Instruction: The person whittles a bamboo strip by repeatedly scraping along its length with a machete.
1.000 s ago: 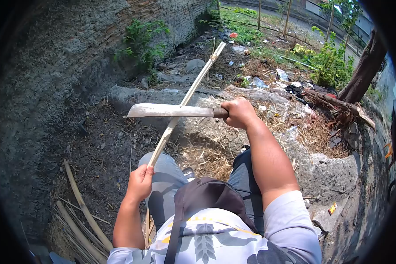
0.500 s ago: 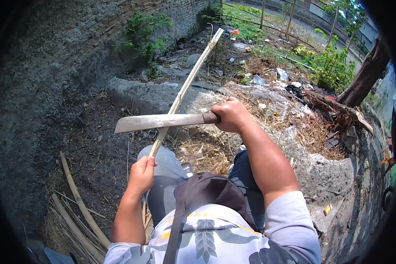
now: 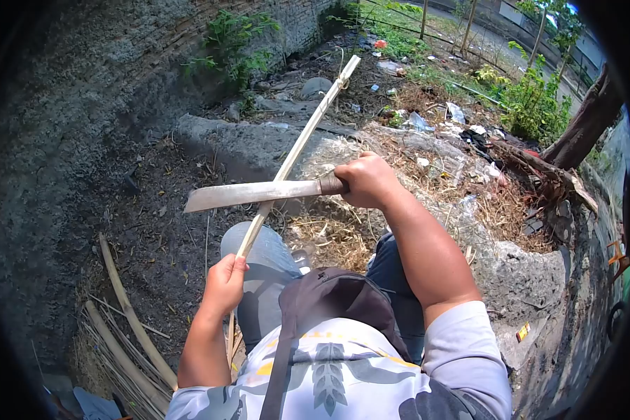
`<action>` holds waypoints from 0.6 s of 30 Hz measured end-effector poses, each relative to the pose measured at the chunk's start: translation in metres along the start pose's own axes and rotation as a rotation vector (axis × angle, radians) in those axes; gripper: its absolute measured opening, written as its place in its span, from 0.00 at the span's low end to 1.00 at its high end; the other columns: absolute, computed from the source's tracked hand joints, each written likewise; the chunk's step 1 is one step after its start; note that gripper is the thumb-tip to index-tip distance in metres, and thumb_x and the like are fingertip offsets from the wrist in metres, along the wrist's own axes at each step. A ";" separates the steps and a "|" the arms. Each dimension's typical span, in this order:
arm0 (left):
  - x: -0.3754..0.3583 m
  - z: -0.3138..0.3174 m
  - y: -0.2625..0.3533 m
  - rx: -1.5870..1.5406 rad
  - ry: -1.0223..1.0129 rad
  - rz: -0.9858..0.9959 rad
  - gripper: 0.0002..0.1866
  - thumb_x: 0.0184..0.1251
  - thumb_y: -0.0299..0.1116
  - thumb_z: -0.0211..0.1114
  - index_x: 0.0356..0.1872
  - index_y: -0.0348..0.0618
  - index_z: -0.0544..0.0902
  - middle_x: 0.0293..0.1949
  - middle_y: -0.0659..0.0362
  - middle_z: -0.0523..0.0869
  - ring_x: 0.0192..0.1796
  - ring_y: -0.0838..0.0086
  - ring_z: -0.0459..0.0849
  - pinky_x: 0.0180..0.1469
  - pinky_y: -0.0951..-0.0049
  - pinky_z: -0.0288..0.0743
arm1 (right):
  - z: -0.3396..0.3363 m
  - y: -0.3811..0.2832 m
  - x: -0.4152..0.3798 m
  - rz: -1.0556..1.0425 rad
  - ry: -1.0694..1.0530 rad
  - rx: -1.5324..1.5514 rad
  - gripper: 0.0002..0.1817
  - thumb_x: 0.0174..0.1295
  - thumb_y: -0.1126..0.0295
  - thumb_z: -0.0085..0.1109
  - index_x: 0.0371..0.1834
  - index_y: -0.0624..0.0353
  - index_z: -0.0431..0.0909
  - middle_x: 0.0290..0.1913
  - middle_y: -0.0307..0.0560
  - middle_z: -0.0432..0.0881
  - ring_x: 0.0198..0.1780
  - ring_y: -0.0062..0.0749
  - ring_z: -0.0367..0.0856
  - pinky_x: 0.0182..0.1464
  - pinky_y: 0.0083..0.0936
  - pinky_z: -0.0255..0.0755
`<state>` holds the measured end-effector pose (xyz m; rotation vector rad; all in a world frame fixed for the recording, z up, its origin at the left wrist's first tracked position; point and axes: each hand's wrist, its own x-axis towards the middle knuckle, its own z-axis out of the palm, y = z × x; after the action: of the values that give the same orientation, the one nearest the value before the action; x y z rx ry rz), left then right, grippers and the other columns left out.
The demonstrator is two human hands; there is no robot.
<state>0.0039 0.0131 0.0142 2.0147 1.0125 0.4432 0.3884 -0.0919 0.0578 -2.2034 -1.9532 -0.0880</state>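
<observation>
My left hand is closed round the lower end of a long pale wooden strip, which slants up and away to the right. A knot or fibre tuft shows near the strip's far end. In my right hand is the dark handle of a machete. Its wide blade points left and lies across the strip, above my left knee. Whether the edge bites into the wood cannot be made out.
Long strips and curved poles lie at the lower left beside a rough wall. Ahead is a stone ledge, with litter and dry grass beyond. A tree trunk leans at the right.
The far end of the strip has shifted slightly right and down in view. The machete still crosses it at nearly the same place, and both hands keep their hold.
</observation>
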 end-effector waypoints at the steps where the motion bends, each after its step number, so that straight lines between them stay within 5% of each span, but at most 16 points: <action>1: -0.001 -0.002 0.001 0.020 -0.009 0.000 0.19 0.85 0.42 0.58 0.36 0.38 0.83 0.22 0.63 0.76 0.27 0.80 0.71 0.31 0.70 0.68 | 0.000 0.004 -0.001 0.034 0.025 0.008 0.07 0.53 0.63 0.67 0.34 0.47 0.86 0.34 0.49 0.89 0.43 0.46 0.89 0.57 0.40 0.77; 3: -0.009 -0.009 0.001 0.035 -0.027 0.004 0.18 0.85 0.41 0.58 0.36 0.38 0.84 0.22 0.63 0.76 0.27 0.79 0.71 0.31 0.70 0.68 | 0.002 0.023 -0.001 0.099 0.072 0.028 0.07 0.53 0.64 0.66 0.35 0.48 0.86 0.35 0.50 0.90 0.44 0.48 0.89 0.56 0.42 0.78; 5: -0.021 -0.018 -0.001 0.016 -0.039 0.027 0.18 0.85 0.40 0.58 0.37 0.38 0.84 0.22 0.62 0.76 0.26 0.79 0.71 0.31 0.70 0.68 | -0.007 0.045 -0.001 0.493 0.026 0.329 0.10 0.53 0.65 0.66 0.39 0.50 0.87 0.39 0.53 0.90 0.47 0.52 0.89 0.55 0.48 0.81; 9: -0.026 -0.016 -0.004 0.067 -0.039 -0.066 0.17 0.84 0.40 0.59 0.37 0.38 0.84 0.22 0.62 0.77 0.27 0.79 0.72 0.30 0.70 0.68 | 0.005 0.050 -0.004 0.333 0.056 0.001 0.11 0.53 0.63 0.67 0.39 0.49 0.87 0.41 0.52 0.91 0.47 0.51 0.90 0.53 0.46 0.82; 13: -0.029 -0.009 -0.016 -0.022 -0.044 -0.067 0.17 0.85 0.40 0.58 0.37 0.38 0.83 0.22 0.64 0.77 0.26 0.80 0.72 0.29 0.71 0.68 | -0.001 0.028 -0.005 0.287 0.053 0.048 0.10 0.53 0.61 0.68 0.37 0.49 0.87 0.38 0.50 0.91 0.44 0.50 0.90 0.52 0.45 0.82; 18: -0.019 -0.006 -0.005 0.000 -0.039 -0.028 0.16 0.85 0.40 0.58 0.37 0.38 0.83 0.22 0.64 0.77 0.26 0.81 0.72 0.30 0.71 0.67 | 0.004 0.011 0.001 -0.011 0.086 0.006 0.06 0.53 0.64 0.67 0.33 0.48 0.85 0.34 0.46 0.90 0.40 0.47 0.90 0.53 0.43 0.79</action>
<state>-0.0140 0.0027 0.0152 1.9997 1.0155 0.3871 0.3987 -0.0918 0.0528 -2.1484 -1.9173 -0.1747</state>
